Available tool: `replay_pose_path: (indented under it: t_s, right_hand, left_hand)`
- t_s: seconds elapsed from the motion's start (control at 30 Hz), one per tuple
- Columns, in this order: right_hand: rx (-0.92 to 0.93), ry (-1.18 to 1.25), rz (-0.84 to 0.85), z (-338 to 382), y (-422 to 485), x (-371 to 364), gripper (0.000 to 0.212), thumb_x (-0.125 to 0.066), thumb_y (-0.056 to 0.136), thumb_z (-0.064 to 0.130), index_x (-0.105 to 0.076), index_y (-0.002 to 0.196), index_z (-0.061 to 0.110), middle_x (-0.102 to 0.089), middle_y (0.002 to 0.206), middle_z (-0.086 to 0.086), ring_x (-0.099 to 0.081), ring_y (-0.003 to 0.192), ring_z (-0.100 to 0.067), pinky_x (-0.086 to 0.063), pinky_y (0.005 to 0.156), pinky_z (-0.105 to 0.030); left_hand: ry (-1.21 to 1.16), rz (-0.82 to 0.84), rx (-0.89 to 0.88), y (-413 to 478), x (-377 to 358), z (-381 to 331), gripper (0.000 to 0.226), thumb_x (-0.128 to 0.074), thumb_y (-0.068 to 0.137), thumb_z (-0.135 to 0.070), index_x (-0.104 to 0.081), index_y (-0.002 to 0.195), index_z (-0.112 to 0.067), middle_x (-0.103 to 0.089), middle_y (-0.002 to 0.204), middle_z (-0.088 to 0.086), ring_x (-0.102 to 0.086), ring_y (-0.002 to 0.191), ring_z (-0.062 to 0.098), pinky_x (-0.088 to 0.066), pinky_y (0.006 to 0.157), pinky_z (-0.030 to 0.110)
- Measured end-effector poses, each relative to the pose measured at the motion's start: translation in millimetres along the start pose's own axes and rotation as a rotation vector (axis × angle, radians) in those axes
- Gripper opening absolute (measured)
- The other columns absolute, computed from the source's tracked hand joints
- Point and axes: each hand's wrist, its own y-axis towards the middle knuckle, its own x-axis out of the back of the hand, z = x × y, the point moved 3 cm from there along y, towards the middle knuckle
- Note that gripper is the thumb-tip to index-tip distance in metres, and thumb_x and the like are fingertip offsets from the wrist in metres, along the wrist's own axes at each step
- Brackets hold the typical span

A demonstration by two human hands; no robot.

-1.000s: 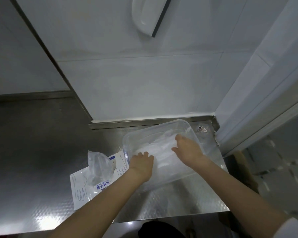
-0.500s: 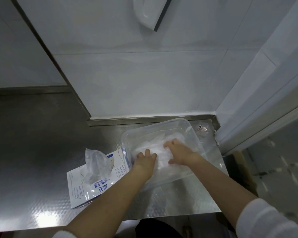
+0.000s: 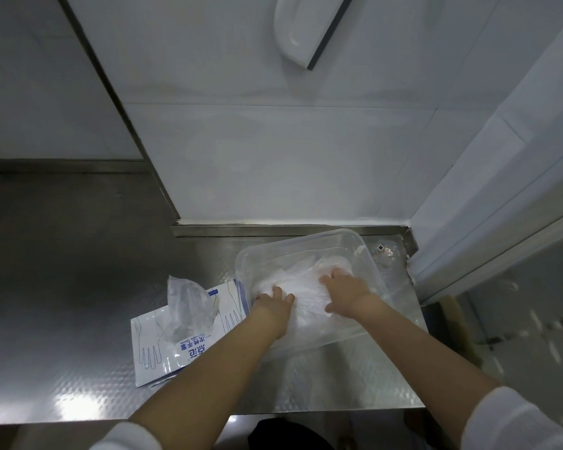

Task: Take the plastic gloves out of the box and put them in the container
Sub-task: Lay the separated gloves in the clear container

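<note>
A clear plastic container [image 3: 369, 254] sits on the steel counter near the back right corner. Inside it lies a pile of thin plastic gloves [image 3: 303, 280]. Both hands are inside the container. My left hand [image 3: 273, 306] presses flat on the near left part of the pile. My right hand [image 3: 345, 290] lies on the pile's right side with fingers spread. To the left of the container lies the white and blue glove box [image 3: 150, 345], flat on the counter, with a crumpled clear glove or wrapper [image 3: 189, 306] sticking up from it.
The steel counter [image 3: 62, 303] runs left and ends at a front edge near me. A white tiled wall [image 3: 273, 157] rises just behind the container. A white fixture [image 3: 299, 30] hangs on the wall above. A door frame [image 3: 501, 190] stands at right.
Both hands have moved deeper into the container and now press down on the pile of gloves. The right hand slid left and flattened. The box has not moved.
</note>
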Motion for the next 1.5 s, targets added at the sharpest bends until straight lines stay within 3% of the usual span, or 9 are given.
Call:
replay_pose_path:
  t_s: [0.13,0.27,0.4,0.6,0.73,0.9,1.03,1.17,1.5]
  right_hand:
    - [0.057,0.145,-0.199,19,-28,26,0.048,-0.049,0.097,0.028,-0.036,0.141,0.016,-0.030,0.146,-0.006,-0.047,0.124,-0.026,-0.041,0.097,-0.036]
    - [0.226,0.476,-0.559,67,-67,50,0.043,-0.049,0.097,0.021,-0.038,0.138,0.017,-0.042,0.136,0.000,-0.052,0.115,-0.016,-0.045,0.090,-0.026]
    - [0.364,0.519,-0.569,118,-86,46,0.053,-0.050,0.096,0.027,-0.028,0.144,0.019,-0.034,0.141,0.001,-0.046,0.121,-0.015,-0.044,0.091,-0.026]
    - [0.313,0.415,-0.356,147,-72,23,0.050,-0.050,0.096,0.024,-0.032,0.142,0.018,-0.030,0.138,-0.008,-0.056,0.105,-0.029,-0.046,0.087,-0.035]
    - [0.280,0.441,-0.367,141,-65,27,0.049,-0.050,0.096,0.024,-0.035,0.142,0.021,-0.033,0.135,-0.007,-0.060,0.100,-0.030,-0.047,0.082,-0.032]
    - [0.213,0.425,-0.394,124,-61,34,0.049,-0.050,0.096,0.025,-0.034,0.142,0.021,-0.033,0.135,-0.007,-0.058,0.100,-0.029,-0.042,0.078,-0.027]
    - [0.209,0.318,-0.539,124,-63,41,0.046,-0.052,0.093,0.014,-0.039,0.137,0.011,-0.031,0.143,-0.012,-0.040,0.126,-0.027,-0.037,0.096,-0.030]
    - [0.501,0.248,-0.634,144,-74,39,0.041,-0.066,0.076,-0.005,-0.059,0.115,0.008,-0.057,0.110,-0.009,-0.059,0.098,-0.027,-0.050,0.073,-0.031]
    - [0.461,0.432,-0.328,173,-66,24,0.045,-0.053,0.095,0.025,-0.036,0.135,0.017,-0.048,0.134,-0.004,-0.058,0.104,-0.029,-0.045,0.087,-0.037]
  left_hand:
    - [-0.038,-0.136,-0.062,-22,28,7,0.054,-0.047,0.097,-0.027,-0.025,0.144,-0.013,-0.040,0.141,0.013,-0.043,0.126,0.032,-0.033,0.103,0.041]
    - [-0.276,-0.710,-0.108,-66,55,30,0.046,-0.045,0.092,-0.011,-0.037,0.137,-0.016,-0.048,0.131,0.002,-0.044,0.121,0.021,-0.026,0.102,0.030]
    - [-0.438,-1.024,0.015,-104,26,75,0.041,-0.060,0.074,0.004,-0.058,0.113,-0.012,-0.056,0.112,0.004,-0.054,0.105,0.026,-0.035,0.085,0.034]
    - [-0.440,-0.547,0.323,-104,-32,126,0.037,-0.050,0.091,-0.022,-0.046,0.128,-0.022,-0.046,0.134,0.000,-0.043,0.122,0.022,-0.034,0.098,0.036]
    - [-0.556,-0.633,0.262,-107,-31,124,0.016,-0.048,0.094,-0.019,-0.059,0.105,-0.016,-0.061,0.110,0.003,-0.057,0.100,0.021,-0.036,0.070,0.027]
    - [-0.494,-0.739,0.188,-105,-13,106,0.011,-0.052,0.094,-0.019,-0.060,0.101,-0.018,-0.062,0.105,-0.002,-0.056,0.100,0.021,-0.028,0.071,0.027]
    - [-0.531,-0.757,0.144,-102,-3,94,0.013,-0.050,0.096,-0.024,-0.058,0.105,-0.021,-0.063,0.112,-0.004,-0.056,0.105,0.018,-0.029,0.083,0.031]
    - [-0.508,-0.616,0.196,-104,-6,99,0.028,-0.050,0.091,-0.029,-0.053,0.117,-0.022,-0.063,0.114,-0.003,-0.056,0.109,0.021,-0.034,0.091,0.034]
    - [-0.631,-0.569,0.213,-126,-14,123,0.026,-0.055,0.090,-0.025,-0.051,0.064,-0.023,-0.058,0.073,-0.003,-0.057,0.077,0.021,-0.037,0.067,0.030]
